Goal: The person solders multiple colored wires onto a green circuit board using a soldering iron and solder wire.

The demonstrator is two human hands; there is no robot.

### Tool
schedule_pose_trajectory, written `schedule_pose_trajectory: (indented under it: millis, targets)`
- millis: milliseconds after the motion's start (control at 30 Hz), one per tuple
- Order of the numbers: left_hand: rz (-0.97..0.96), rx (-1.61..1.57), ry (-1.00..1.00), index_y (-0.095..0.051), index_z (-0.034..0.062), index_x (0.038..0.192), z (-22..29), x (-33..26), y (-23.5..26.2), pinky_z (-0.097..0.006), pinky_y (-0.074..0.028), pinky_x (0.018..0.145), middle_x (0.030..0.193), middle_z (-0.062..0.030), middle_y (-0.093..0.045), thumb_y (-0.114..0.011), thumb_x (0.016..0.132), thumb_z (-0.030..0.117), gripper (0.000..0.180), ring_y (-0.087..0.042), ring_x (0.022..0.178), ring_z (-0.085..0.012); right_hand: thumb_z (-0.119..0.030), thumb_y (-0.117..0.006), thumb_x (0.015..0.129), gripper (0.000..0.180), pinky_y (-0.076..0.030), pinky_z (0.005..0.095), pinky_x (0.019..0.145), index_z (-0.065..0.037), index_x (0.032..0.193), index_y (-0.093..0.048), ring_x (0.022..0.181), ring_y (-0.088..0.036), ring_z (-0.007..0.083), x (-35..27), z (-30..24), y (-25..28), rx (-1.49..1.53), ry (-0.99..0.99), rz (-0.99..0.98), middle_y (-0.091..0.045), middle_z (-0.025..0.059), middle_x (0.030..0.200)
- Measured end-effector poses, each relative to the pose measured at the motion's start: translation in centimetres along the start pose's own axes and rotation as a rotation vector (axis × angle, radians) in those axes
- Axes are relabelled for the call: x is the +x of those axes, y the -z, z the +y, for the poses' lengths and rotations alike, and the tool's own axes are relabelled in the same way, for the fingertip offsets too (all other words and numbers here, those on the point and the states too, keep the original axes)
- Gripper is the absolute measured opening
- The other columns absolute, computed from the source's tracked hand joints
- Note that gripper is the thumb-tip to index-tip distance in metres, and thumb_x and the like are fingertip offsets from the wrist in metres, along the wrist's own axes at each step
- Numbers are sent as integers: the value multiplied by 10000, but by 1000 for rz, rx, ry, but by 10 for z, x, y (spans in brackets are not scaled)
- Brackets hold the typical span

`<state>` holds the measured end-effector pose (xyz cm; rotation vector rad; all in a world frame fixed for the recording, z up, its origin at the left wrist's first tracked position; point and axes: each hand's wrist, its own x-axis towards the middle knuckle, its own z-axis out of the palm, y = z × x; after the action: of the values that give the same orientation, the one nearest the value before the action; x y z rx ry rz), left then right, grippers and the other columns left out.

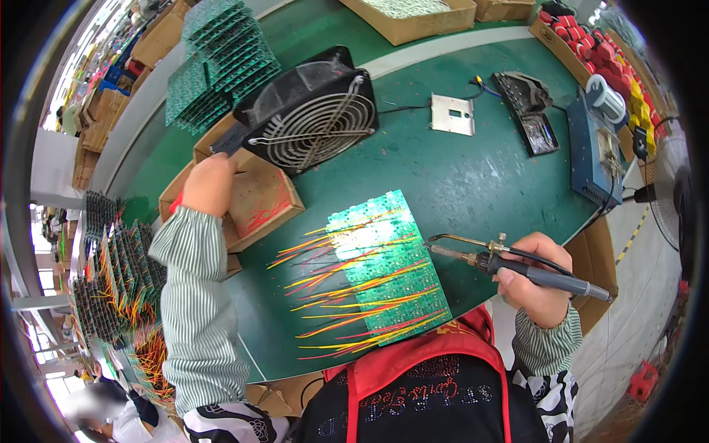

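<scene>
My right hand is closed around a soldering iron with a thin metal feed tube fixed above its tip. The tip points left, close to the right edge of a green circuit board panel. Rows of yellow, red and black wires lie across the panel and stick out past its left side. At the far left, my left hand reaches into a divided cardboard box, beside a black bundle. Its fingers are mostly hidden. Short red wires lie in the near compartment.
A black fan with a wire guard stands behind the box. Stacked green boards rise at the far left. A blue solder feeder with a spool, a black holder and a white plate occupy the far right.
</scene>
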<state>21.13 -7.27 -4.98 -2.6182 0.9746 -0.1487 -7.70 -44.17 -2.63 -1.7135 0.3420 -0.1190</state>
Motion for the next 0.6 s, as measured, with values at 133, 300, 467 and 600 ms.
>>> schedule_pose_trajectory:
  millis: [133,300,467,600]
  targets:
    - [-100,252,86,-638,17,779,22,-18,15,-367,-550,628,805,-145,-617,-548,782,55,98,-649,772,-277,-78,-706,717,182,-447,209,550,8,840,-603,600,-572,59,-2,-3,1,-25,64,-62,-640,33,698]
    - [-156,281,47,-639,29,788,26,-25,-24,-361,-540,639,782,-125,-623,-542,782,60,101,-646,770,-274,-100,-716,733,191,-451,213,544,5,846,-605,600,-583,59,-8,-8,-2,-96,194,-115,-650,38,701]
    - [200,-297,85,-638,20,864,61,-53,44,-384,-494,641,816,-154,-644,-572,825,96,107,-636,751,-307,-97,-723,733,190,-461,219,539,1,843,-603,606,-605,65,-16,-4,-2,-160,250,-128,-654,35,695]
    - [-34,-898,131,-638,7,832,136,-91,103,-355,-498,633,765,-145,-645,-646,787,74,81,-634,685,-300,-92,-736,717,197,-469,233,517,-3,831,-602,566,-621,97,-25,-5,-3,-76,189,-212,-651,48,671]
